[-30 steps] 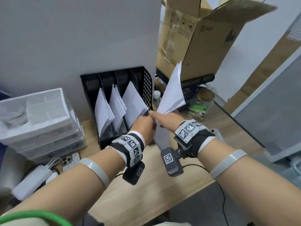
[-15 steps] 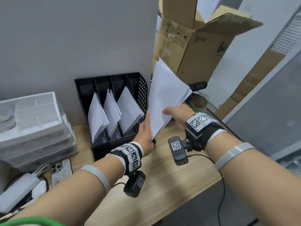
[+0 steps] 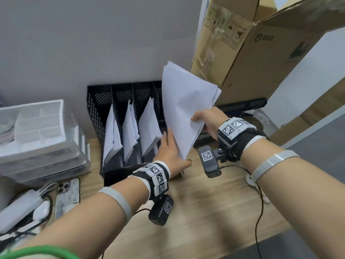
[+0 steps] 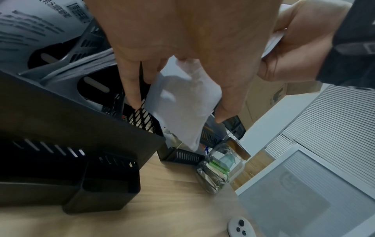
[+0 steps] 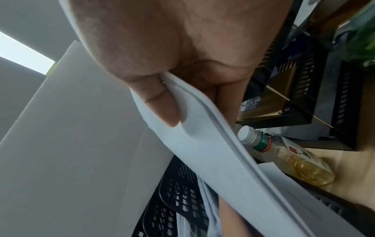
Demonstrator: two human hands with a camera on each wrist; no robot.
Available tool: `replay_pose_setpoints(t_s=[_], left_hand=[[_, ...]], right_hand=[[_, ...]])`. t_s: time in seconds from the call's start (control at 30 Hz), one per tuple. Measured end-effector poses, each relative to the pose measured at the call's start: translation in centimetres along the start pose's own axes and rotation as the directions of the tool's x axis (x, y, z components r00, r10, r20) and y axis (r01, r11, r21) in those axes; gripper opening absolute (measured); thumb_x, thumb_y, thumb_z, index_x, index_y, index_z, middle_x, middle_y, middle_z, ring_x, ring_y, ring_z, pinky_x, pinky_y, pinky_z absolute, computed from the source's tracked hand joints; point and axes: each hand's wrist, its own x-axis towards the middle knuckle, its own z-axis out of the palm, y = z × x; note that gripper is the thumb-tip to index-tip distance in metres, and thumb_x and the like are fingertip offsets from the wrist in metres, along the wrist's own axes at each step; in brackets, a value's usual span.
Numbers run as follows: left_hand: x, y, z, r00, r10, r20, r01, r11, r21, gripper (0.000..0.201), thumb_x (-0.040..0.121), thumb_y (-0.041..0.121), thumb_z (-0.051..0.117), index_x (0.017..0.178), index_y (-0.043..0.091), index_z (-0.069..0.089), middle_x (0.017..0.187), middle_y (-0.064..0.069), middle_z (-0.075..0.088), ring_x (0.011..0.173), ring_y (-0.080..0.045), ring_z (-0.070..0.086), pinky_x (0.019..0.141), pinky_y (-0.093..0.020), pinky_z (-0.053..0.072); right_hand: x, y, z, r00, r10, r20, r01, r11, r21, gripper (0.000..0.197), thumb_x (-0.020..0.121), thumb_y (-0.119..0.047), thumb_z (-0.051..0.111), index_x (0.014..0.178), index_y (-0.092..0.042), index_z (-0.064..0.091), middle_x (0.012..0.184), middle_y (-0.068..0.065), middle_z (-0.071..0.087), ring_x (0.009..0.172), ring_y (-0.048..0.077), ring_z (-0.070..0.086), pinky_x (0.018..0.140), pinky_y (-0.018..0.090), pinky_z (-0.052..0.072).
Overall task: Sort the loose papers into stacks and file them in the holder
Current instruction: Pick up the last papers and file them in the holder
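A black mesh file holder (image 3: 95,113) stands against the wall, with white sheets leaning in its three left slots. Above its rightmost slot hangs a tilted stack of white papers (image 3: 184,105). My right hand (image 3: 205,118) grips the stack's right edge, thumb (image 5: 162,109) pressed on top of the sheets (image 5: 213,144). My left hand (image 3: 169,152) lies against the stack's lower left edge with straight fingers. In the left wrist view the stack's bottom corner (image 4: 182,102) sits between those fingers and the thumb, just above the holder's right wall (image 4: 142,121).
A big open cardboard box (image 3: 252,53) stands close behind on the right, over a low black tray (image 3: 242,105). Clear plastic drawer units (image 3: 37,131), a phone (image 3: 68,195) and chargers lie to the left. A bottle (image 5: 284,157) and a jar (image 4: 219,173) sit right of the holder on the desk (image 3: 205,212).
The stack has swung left from in front of the box to above the holder's rightmost slot, its flat face now towards me. My left hand slid down to its lower left edge.
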Motion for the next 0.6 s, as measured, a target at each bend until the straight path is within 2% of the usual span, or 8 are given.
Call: replay_pose_setpoints(t_s=[0.07,0.1,0.17,0.3,0.37,0.47,0.6], left_hand=[[1.0,-0.2,0.2,0.999,-0.051,-0.02,0.051,0.998,0.025,0.129,0.065,0.047,0.075,0.154,0.024,-0.015,0.165,-0.003,-0.012,0.153,-0.027,0.003,0.12,-0.044,0.022],[1.4,-0.2,0.0,0.997,-0.065,-0.032,0.066,0.998,0.023,0.125,0.067,0.045,0.075,0.154,0.023,-0.012,0.164,-0.003,-0.012,0.153,-0.028,0.005,0.12,-0.043,0.024],[2.5,-0.5,0.0,0.993,-0.097,-0.061,0.098,0.995,0.019,0.117,0.07,0.04,0.074,0.155,0.023,-0.005,0.163,-0.007,-0.001,0.149,-0.03,0.019,0.116,-0.044,0.033],[4.2,-1.0,-0.6,0.986,-0.161,-0.038,0.162,0.987,0.022,0.096,0.074,0.033,0.068,0.153,0.026,0.014,0.142,-0.013,0.044,0.125,-0.033,0.051,0.102,-0.045,0.048],[5.0,-1.2,-0.7,0.979,-0.198,-0.041,0.2,0.979,0.04,0.081,0.078,0.031,0.065,0.149,0.023,0.025,0.133,-0.012,0.058,0.116,-0.033,0.06,0.098,-0.044,0.051],[6.2,-1.4,-0.4,0.967,-0.245,-0.073,0.251,0.965,0.081,0.064,0.086,0.032,0.064,0.142,0.018,0.037,0.127,-0.014,0.063,0.114,-0.035,0.061,0.094,-0.04,0.051],[6.8,-1.2,0.4,0.958,-0.278,-0.071,0.279,0.96,0.001,0.07,0.087,0.037,0.064,0.147,0.018,0.033,0.13,-0.014,0.063,0.116,-0.033,0.062,0.098,-0.042,0.051]], right_hand=[[1.3,-0.3,0.2,1.0,-0.001,-0.001,0.001,1.0,-0.017,0.042,0.076,-0.002,0.066,0.117,0.004,0.058,0.122,0.026,0.06,0.103,0.036,0.064,0.091,0.051,0.055],[1.7,-0.4,0.3,1.0,-0.005,0.001,0.005,1.0,-0.006,0.045,0.079,0.0,0.065,0.122,0.005,0.054,0.123,0.025,0.059,0.105,0.038,0.063,0.087,0.05,0.056],[3.3,-0.5,0.4,1.0,-0.004,0.013,0.003,0.999,0.041,0.049,0.083,0.003,0.062,0.129,0.006,0.046,0.123,0.021,0.059,0.106,0.039,0.062,0.078,0.045,0.057],[5.5,-0.1,1.1,0.999,-0.007,0.041,0.007,1.0,-0.002,0.051,0.084,-0.004,0.063,0.131,0.004,0.045,0.125,0.018,0.059,0.109,0.039,0.061,0.084,0.047,0.056],[6.2,0.4,1.8,0.998,-0.045,0.047,0.047,0.998,-0.042,0.045,0.086,-0.008,0.063,0.127,0.003,0.05,0.123,0.017,0.061,0.109,0.037,0.061,0.087,0.046,0.056],[7.2,1.9,3.0,0.991,-0.102,0.083,0.116,0.975,-0.188,0.046,0.085,-0.022,0.062,0.126,-0.001,0.056,0.125,0.016,0.063,0.113,0.036,0.061,0.096,0.049,0.051],[7.8,4.2,4.5,0.982,-0.04,0.183,0.1,0.939,-0.328,0.051,0.09,-0.034,0.053,0.131,-0.003,0.051,0.131,0.016,0.059,0.117,0.036,0.058,0.1,0.045,0.048]])
